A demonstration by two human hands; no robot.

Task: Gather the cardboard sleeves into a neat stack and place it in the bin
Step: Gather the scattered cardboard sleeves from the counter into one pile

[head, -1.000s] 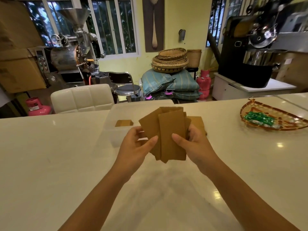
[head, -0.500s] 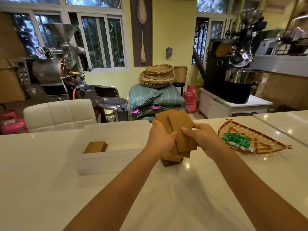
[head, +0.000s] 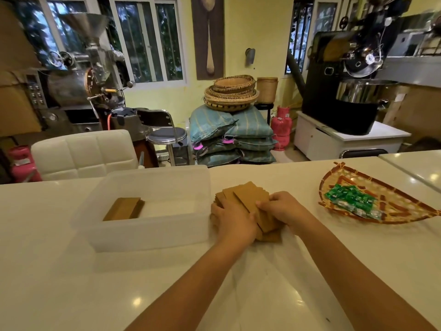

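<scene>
A loose pile of brown cardboard sleeves (head: pixel 248 195) lies on the white counter just right of the translucent plastic bin (head: pixel 148 231). My left hand (head: pixel 232 219) presses down on the pile's left side, and my right hand (head: pixel 284 210) grips its right side. The sleeves fan out unevenly under my fingers, and the lower ones are partly hidden. Inside the bin, near its left end, rests a small neat stack of sleeves (head: pixel 124 209).
A woven tray (head: pixel 391 212) with green wrapped candies (head: pixel 349 199) sits on the counter to the right. A white padded chair (head: pixel 83 152) stands behind the counter at the left. Roasting machines, sacks and baskets fill the room beyond.
Both hands have lowered the held sleeves from mid-air onto the pile on the counter beside the bin. The camera view has tilted up and shifted.
</scene>
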